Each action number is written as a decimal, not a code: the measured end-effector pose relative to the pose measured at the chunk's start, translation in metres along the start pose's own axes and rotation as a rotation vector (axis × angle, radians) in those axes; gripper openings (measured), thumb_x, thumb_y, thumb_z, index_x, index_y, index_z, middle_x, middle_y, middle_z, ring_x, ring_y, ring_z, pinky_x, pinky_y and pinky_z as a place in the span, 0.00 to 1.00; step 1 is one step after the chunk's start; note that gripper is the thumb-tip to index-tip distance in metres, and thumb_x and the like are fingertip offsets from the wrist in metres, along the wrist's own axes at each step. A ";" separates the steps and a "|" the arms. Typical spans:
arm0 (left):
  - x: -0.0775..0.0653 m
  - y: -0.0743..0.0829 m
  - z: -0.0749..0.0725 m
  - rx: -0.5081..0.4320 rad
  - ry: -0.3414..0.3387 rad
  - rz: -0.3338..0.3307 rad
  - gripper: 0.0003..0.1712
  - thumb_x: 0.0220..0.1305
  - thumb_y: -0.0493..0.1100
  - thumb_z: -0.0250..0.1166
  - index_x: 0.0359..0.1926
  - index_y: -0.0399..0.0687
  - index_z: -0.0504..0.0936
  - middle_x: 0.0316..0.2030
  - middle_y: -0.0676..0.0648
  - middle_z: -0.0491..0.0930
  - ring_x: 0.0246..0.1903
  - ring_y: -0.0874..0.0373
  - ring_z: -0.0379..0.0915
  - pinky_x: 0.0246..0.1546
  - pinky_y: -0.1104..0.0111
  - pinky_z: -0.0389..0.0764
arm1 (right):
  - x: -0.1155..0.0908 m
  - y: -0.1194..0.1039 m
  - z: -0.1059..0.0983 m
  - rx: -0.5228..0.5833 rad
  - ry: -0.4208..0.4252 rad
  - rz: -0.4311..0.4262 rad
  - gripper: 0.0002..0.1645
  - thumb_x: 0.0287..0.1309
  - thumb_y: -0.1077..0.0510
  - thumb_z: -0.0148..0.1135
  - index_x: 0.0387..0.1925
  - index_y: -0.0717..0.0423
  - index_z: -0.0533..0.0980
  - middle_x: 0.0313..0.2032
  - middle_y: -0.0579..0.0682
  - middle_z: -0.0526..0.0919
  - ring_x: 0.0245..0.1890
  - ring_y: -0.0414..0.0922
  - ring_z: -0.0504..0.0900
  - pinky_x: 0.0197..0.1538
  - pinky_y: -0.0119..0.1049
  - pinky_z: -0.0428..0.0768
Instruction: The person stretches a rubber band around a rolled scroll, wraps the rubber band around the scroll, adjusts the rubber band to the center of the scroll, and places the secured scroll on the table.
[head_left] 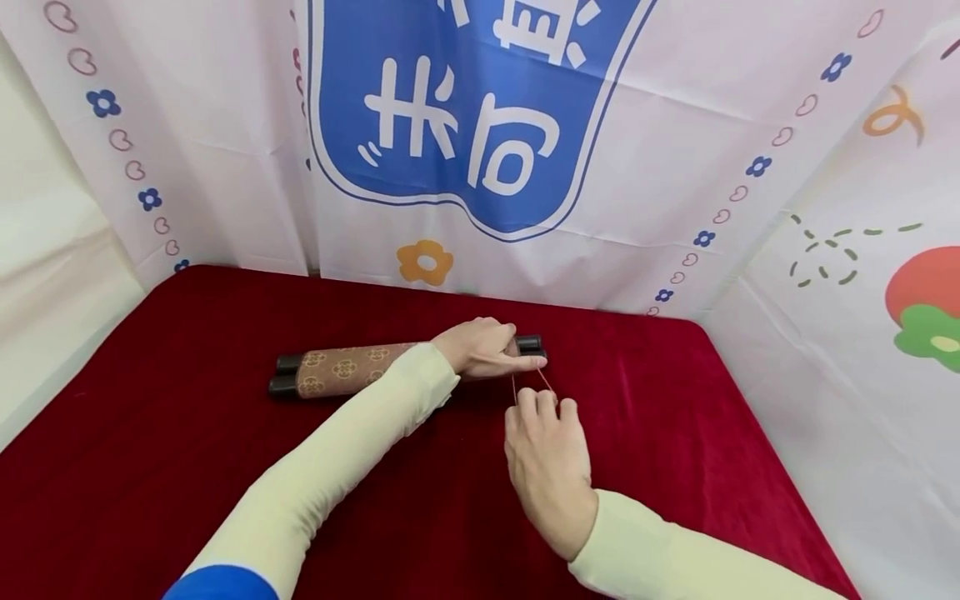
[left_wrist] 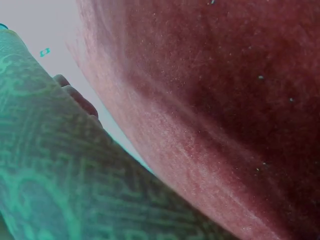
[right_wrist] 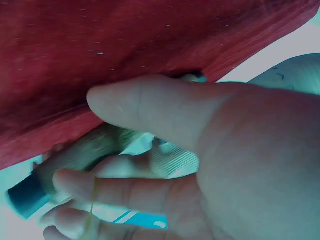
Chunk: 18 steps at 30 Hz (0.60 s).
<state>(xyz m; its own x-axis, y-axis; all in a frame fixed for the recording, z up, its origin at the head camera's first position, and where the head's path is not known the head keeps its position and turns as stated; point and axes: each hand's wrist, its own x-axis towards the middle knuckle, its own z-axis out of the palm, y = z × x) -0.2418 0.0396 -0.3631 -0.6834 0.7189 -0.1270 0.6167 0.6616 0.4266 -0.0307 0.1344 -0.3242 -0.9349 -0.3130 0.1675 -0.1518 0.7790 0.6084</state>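
Observation:
A rolled scroll (head_left: 343, 370), brown with gold medallion patterns and black rod ends, lies across the table. My left hand (head_left: 480, 346) grips it near its right end, thumb extended toward the right. In the left wrist view the patterned scroll (left_wrist: 60, 150) fills the lower left, with some fingertips (left_wrist: 80, 100) showing past its edge. Just in front of the scroll's right end, my right hand (head_left: 549, 467) pulls a thin rubber band (head_left: 547, 380) stretched toward the scroll. In the right wrist view the band (right_wrist: 94, 192) crosses the fingers, while the thumb (right_wrist: 135, 102) stands apart.
A dark red velvet cloth (head_left: 645, 433) covers the table. Behind it hangs a white printed curtain (head_left: 360, 242) with a blue sign, and a similar printed panel (head_left: 840, 333) stands along the right side.

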 end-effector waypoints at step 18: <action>-0.015 0.002 -0.002 0.057 0.129 0.161 0.19 0.71 0.54 0.44 0.32 0.50 0.74 0.25 0.51 0.72 0.25 0.58 0.68 0.32 0.67 0.72 | -0.009 0.054 0.028 0.116 -0.098 -0.109 0.35 0.51 0.44 0.76 0.63 0.27 0.80 0.61 0.59 0.79 0.71 0.54 0.76 0.45 0.48 0.79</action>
<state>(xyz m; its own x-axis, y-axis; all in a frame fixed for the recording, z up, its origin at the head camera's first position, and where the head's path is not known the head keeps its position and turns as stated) -0.2313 0.0292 -0.3584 -0.6168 0.7851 0.0560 0.7402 0.5544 0.3804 -0.0389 0.1943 -0.3147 -0.9368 -0.3489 0.0254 -0.2847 0.8026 0.5243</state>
